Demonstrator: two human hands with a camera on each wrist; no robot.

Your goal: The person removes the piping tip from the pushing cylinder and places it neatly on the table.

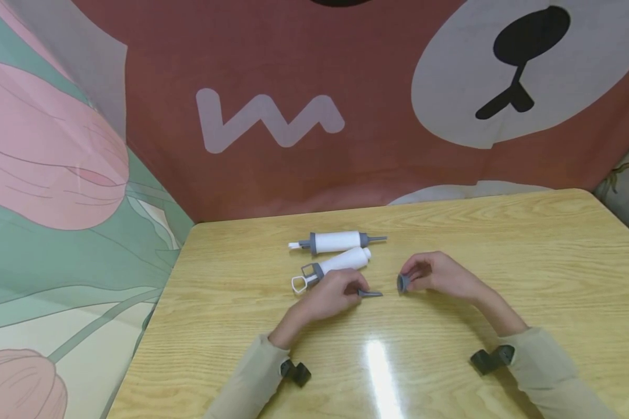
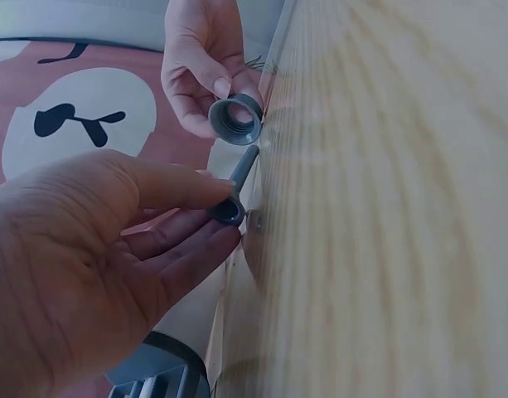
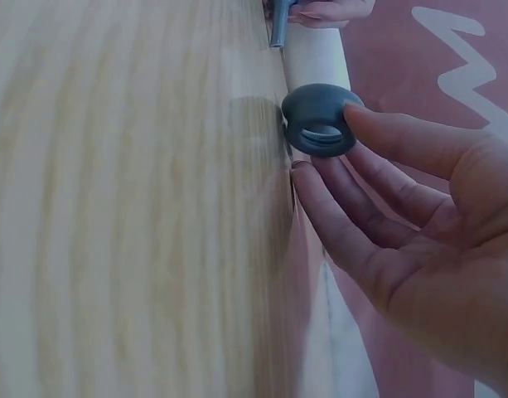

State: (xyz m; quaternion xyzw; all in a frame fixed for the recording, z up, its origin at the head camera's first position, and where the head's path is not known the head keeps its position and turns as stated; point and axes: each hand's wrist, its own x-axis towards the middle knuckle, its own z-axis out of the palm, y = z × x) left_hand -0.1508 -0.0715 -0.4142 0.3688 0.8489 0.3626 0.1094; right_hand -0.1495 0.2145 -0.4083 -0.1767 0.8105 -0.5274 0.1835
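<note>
A brownish-red cloth backdrop printed with a pale zigzag (image 1: 272,58) hangs behind one light wood-grained table with a glossy top (image 1: 529,244). Over it are two bare hands, the left hand (image 1: 335,294) and the right hand (image 1: 442,276), each pinching one small grey part. Beyond the left hand lie two syringe-like tubes: a white cylinder with grey collars and a thin grey spout (image 1: 338,241), and a white cylinder with a loop handle and a bare white tip (image 1: 348,260). The smooth, plastic-looking grey ring, ridged inside (image 3: 299,104), sits between the right thumb and fingertips, its opening facing the left hand. The slim grey tapered nozzle (image 2: 244,170) has its flared hollow end between the left thumb and fingers, its narrow end pointing towards the ring, near but apart.
</note>
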